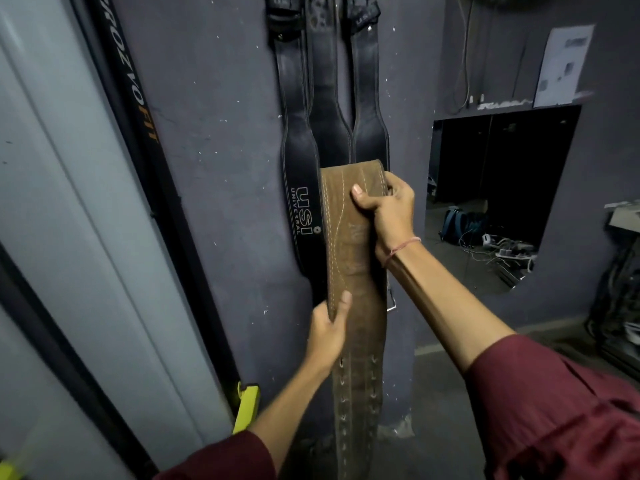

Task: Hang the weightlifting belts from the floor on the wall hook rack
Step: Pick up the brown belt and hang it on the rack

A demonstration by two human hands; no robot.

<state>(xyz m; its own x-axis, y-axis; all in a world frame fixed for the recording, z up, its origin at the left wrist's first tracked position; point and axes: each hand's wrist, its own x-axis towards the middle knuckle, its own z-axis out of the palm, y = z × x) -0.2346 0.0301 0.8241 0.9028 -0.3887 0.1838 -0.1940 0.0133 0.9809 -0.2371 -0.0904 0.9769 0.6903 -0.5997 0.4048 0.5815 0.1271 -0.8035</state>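
A brown suede weightlifting belt (pixel 349 258) hangs folded in front of the dark wall, its holed end trailing down towards the floor. My right hand (pixel 384 209) grips the belt near its folded top, thumb across the front. My left hand (pixel 329 330) holds the belt's left edge lower down, thumb on the front. Behind it, three black leather belts (pixel 301 168) hang from the top of the wall; the left one reads USI UNIVERSAL. The hook rack itself is cut off by the top edge of the view.
A black machine upright with orange lettering (pixel 138 109) and a yellow clip (pixel 246 407) stands close on the left. To the right, a wall opening (pixel 502 188) shows a backpack and cables on a floor. A paper sheet (pixel 562 64) is stuck above the opening.
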